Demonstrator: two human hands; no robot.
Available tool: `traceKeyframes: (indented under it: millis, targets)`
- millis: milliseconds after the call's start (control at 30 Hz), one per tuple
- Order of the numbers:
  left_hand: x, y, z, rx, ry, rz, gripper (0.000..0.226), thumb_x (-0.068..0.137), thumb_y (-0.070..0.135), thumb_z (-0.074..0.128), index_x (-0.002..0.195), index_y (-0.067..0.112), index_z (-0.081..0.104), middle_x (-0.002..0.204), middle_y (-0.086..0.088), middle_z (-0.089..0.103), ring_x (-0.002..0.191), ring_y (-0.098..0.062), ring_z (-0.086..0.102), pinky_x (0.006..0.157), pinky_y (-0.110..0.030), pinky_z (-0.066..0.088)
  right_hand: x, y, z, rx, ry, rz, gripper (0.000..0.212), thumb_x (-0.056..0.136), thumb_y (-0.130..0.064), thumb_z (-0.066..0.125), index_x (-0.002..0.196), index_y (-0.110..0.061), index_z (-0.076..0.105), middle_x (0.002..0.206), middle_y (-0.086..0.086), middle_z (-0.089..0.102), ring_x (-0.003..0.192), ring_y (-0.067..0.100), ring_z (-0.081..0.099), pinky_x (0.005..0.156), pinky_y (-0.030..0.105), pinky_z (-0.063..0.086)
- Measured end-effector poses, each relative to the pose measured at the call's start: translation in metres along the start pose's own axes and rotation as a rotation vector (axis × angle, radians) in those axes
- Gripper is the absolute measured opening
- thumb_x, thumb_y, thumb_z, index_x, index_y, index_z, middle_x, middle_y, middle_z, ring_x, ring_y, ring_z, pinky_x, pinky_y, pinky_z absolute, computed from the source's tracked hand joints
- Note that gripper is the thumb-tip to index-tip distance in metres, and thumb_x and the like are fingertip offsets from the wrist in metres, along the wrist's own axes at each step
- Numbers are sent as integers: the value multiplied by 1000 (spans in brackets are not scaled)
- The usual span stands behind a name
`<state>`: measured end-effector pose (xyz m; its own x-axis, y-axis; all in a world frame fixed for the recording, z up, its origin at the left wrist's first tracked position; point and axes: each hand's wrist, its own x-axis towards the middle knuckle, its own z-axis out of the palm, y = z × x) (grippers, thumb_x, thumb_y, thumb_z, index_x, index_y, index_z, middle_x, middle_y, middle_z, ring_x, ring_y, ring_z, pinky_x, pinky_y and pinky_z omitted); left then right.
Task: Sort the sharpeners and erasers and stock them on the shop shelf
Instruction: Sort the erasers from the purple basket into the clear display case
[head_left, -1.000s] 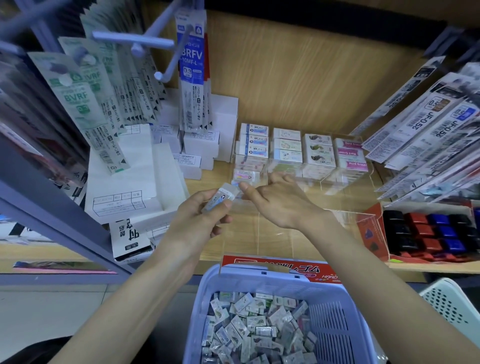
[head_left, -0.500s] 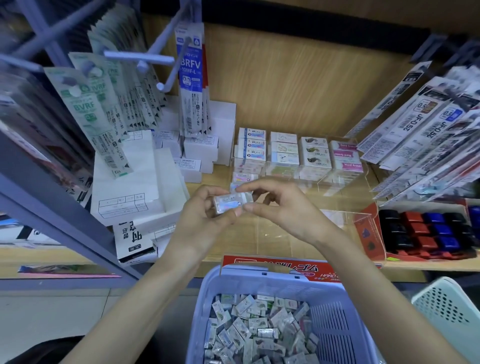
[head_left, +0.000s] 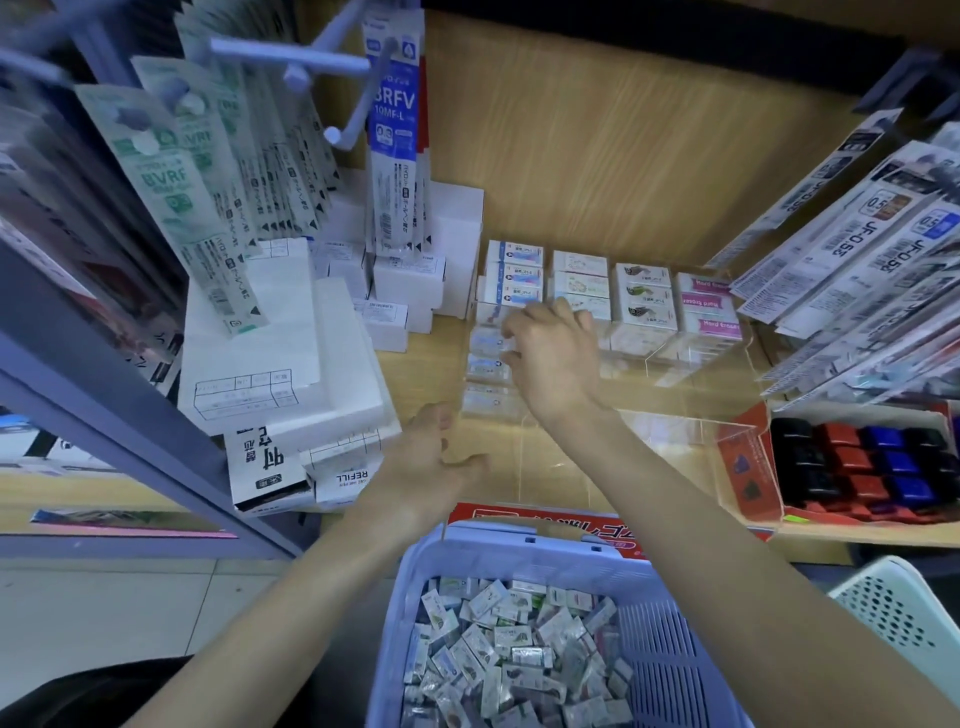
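Hanging from pegs at the far left were green-and-white packets (head_left: 166, 176) marked "BVRF", and beside them a blue packet (head_left: 396, 119) marked "BRFV 10MF-L". Below these, white cartons (head_left: 260, 332) were stacked on the wooden shelf (head_left: 431, 366). One small carton (head_left: 343, 480) at the front was printed "REFILL", seen upside down. Just right of that stack the left grip (head_left: 428, 462) was held released, its fingers loose and nothing in it, above the shelf's front edge.

Lower in the view, a lilac basket (head_left: 498, 538) was filled with a jumble of wrapped erasers (head_left: 514, 654). Beyond its far rim a red label strip (head_left: 582, 525) with Japanese characters was seen, in front of a clear tray (head_left: 691, 423) set on the shelf. Erasers were ranked in columns in the tray: blue-striped erasers (head_left: 514, 283) in the leftmost, then pale ones, then ones with a dark print, and pink erasers (head_left: 706, 301) lettered "Hard Eraser" at the right.

The right grip (head_left: 553, 353) was placed at the leftmost column, fingers curled against the erasers there; whether one was pinched could not be told. Farther right, a red carton (head_left: 743, 467) was packed with rows of black, red and blue blocks (head_left: 852, 457). Above it long packets (head_left: 841, 244) marked "JF-0.5" were hung, and part of a white perforated basket (head_left: 893, 613) was seen at the lower right.
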<state>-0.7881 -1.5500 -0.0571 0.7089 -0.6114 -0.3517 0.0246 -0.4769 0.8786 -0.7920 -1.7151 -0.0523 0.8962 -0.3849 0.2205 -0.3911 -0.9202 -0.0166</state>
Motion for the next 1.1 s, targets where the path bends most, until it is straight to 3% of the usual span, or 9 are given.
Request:
traceKeyframes:
  millis: [133,267,333,433,533,667,867,1000,1100]
  targets:
    - [2,-8,4,67,-18,19,60,88,16,63,140,13,35,137,-2,42,114,-15,45,97,-30,40,5,-2,2,-118,-60,0,24,76,4,56,93,-10,66,102,6,61,111,27,41,83,32,22]
    - [-11,0,11,180,207,146,53,89,15,60,137,10,38,133,-5,42,114,-18,47,89,-21,35,-8,7,-10,232,-21,45,26,88,-21,60,113,-16,65,114,6,59,113,27,44,91,31,30]
    - [-36,0,19,288,339,434,42,88,13,56,128,8,45,121,-1,42,110,-18,50,86,-18,33,-50,22,-23,500,205,26,27,89,-26,57,110,-12,65,106,8,61,104,27,52,89,31,36]
    - [-70,-32,47,371,131,646,26,87,19,48,111,10,52,103,10,40,89,-10,52,74,-23,39,-152,48,-25,556,423,-15,20,91,-12,47,94,0,64,86,10,60,81,22,51,74,28,36]
    - [-60,-102,81,388,-207,413,20,89,11,59,107,5,55,100,3,45,89,-18,54,75,-21,41,-239,83,37,548,62,78,20,93,-15,44,95,-4,61,85,7,60,76,22,54,65,35,42]
    - [-6,-189,123,264,-342,4,36,85,16,67,118,8,54,119,-8,48,113,-22,51,63,-6,42,-292,108,147,929,-676,633,22,95,-10,53,116,-4,55,109,15,56,102,30,55,75,23,45]
    - [38,-280,169,255,-356,-216,79,79,24,74,145,18,32,153,-2,22,140,-21,26,106,-33,36,-327,110,242,798,-738,679,55,86,-11,64,137,-9,42,136,14,41,122,31,44,97,43,43]
    - [44,-298,190,341,-238,-131,81,77,29,76,145,18,33,151,-3,27,137,-21,29,107,-35,35,-321,108,268,759,-757,529,79,84,-21,71,148,-21,24,156,7,13,142,30,13,109,47,27]
    - [47,-297,200,349,-156,-115,76,74,32,79,137,15,42,142,-6,39,129,-24,39,96,-32,39,-322,101,277,570,-711,513,80,82,-28,71,147,-31,24,155,5,14,139,36,16,106,52,24]
